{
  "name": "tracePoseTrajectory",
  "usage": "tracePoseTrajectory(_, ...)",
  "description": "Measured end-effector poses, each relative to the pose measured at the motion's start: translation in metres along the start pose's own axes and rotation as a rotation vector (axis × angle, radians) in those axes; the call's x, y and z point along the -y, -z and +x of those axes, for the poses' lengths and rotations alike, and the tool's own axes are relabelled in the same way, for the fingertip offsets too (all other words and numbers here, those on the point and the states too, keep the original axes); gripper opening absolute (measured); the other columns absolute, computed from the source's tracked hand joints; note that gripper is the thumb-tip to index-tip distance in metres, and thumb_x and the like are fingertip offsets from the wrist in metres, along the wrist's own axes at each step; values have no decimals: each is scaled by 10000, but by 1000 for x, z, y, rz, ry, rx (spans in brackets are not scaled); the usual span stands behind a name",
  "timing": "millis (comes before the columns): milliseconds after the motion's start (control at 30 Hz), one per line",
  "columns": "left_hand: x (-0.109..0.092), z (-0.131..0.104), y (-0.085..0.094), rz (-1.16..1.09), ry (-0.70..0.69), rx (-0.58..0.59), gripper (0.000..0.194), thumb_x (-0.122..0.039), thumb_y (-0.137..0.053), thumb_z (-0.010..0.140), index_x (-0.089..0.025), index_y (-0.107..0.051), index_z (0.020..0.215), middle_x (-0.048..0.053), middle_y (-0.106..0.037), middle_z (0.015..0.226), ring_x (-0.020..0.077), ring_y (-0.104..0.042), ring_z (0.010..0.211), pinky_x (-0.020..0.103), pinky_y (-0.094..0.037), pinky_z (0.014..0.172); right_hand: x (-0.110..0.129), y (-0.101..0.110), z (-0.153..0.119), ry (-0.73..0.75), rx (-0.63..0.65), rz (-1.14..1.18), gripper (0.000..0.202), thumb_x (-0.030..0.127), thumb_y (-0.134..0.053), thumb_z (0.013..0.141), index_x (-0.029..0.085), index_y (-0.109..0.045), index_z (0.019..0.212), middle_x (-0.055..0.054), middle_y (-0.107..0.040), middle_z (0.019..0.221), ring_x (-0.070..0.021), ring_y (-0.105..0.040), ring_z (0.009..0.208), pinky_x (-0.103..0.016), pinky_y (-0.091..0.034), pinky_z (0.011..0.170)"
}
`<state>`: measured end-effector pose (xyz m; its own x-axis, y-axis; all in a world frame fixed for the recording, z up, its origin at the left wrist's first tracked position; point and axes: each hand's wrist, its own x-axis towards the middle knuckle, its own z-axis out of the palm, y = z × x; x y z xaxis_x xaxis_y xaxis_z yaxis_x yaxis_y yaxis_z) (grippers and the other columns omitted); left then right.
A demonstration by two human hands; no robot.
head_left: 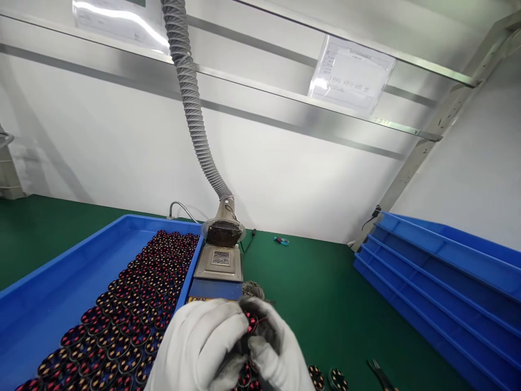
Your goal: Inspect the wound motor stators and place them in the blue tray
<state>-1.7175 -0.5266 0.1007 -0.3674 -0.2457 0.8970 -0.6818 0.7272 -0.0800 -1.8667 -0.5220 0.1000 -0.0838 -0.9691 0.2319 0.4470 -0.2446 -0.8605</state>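
Both my hands wear white gloves, grey at the fingertips, and meet at the bottom middle of the view. Between them is a small round stator (251,322) with red coils, partly covered by the fingers. My left hand (199,339) curls around its left side, fingers bent. My right hand (277,345) closes on it from the right, thumb and fingers pinched together, slightly blurred. Below the hands, more stators (245,376) with red coils show in part. Two others (337,379) lie on the green table to the right.
A blue tray (61,266) at left holds many rows of stators. Behind my hands stands a metal-topped heating unit (218,266) under an exhaust hose (191,98). Stacked blue trays (439,271) stand at right. Dark-handled cutters (380,373) lie on the green table (317,282).
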Motion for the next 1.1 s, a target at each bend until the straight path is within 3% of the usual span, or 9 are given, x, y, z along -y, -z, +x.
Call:
tracePoseTrajectory(167, 3, 15, 2, -157, 72, 25, 219, -294, -420, 908, -187, -542, 1057, 29, -676, 936, 120, -622, 878, 212, -513, 744, -8, -13, -1, -160, 60, 155, 396, 378, -812, 575, 185, -702, 903, -95, -706, 891, -231, -642, 887, -374, -468, 890)
tracePoseTrajectory(300, 10, 16, 1, -365, 157, -1, 207, -330, -428, 895, -249, -605, 968, 3, -690, 909, 137, -633, 908, 233, -511, 846, -19, -9, 2, -267, 93, 295, 400, 312, -837, 546, 197, -696, 903, -79, -699, 928, -219, -641, 890, -366, -489, 856)
tracePoseTrajectory(467, 8, 11, 2, -698, 621, -52, 211, -223, -455, 840, -252, -643, 750, -27, -687, 846, 106, -641, 849, 153, -503, 809, -38, 8, 19, -295, 197, 241, 324, 328, -813, 568, 171, -700, 828, -66, -708, 803, -198, -654, 803, -354, -527, 789)
tracePoseTrajectory(567, 6, 8, 8, -713, 738, 26, 147, -260, -591, 780, -305, -672, 893, -31, -664, 1050, 127, -607, 1002, 145, -469, 874, -37, 19, 23, -304, 176, 234, 211, 345, -788, 588, 207, -694, 718, -22, -705, 724, -180, -656, 791, -328, -534, 786)
tracePoseTrajectory(633, 5, 8, 11, -694, 643, 169, 470, -201, -732, 639, -350, -616, 1070, -29, -610, 1179, 157, -558, 1098, 187, -430, 950, -34, 22, 18, -305, 161, 230, 179, 380, -747, 639, 230, -694, 722, -9, -709, 749, -177, -653, 831, -316, -530, 805)
tracePoseTrajectory(700, 4, 9, 11, -668, 544, 216, 693, -86, -764, 532, -365, -573, 1137, -26, -593, 1207, 161, -553, 1104, 204, -426, 967, -32, 19, 12, -310, 160, 221, 199, 389, -730, 661, 234, -700, 782, -14, -713, 802, -188, -646, 881, -323, -523, 827)
tracePoseTrajectory(900, 2, 11, 0, -745, 502, 18, 264, -217, -718, 675, -315, -684, 918, -33, -684, 1017, 101, -617, 964, 122, -456, 877, -37, 2, 12, -309, 161, 139, 338, 403, -804, 560, 184, -713, 801, -68, -707, 819, -230, -644, 876, -384, -492, 878)
tracePoseTrajectory(1000, 2, 13, -2, -903, 692, -101, 125, -204, -629, 750, -299, -709, 751, -40, -716, 842, 108, -650, 871, 120, -495, 800, -33, -1, 12, -270, 138, 79, 380, 423, -821, 525, 175, -718, 794, -81, -710, 790, -252, -645, 863, -429, -473, 898)
tracePoseTrajectory(1100, 3, 19, 5, -1021, 966, -240, 103, -223, -635, 693, -230, -714, 627, 14, -714, 744, 156, -679, 717, 132, -531, 673, -21, -3, 7, -254, 135, 115, 390, 421, -814, 548, 160, -718, 823, -93, -716, 799, -257, -647, 873, -435, -464, 909)
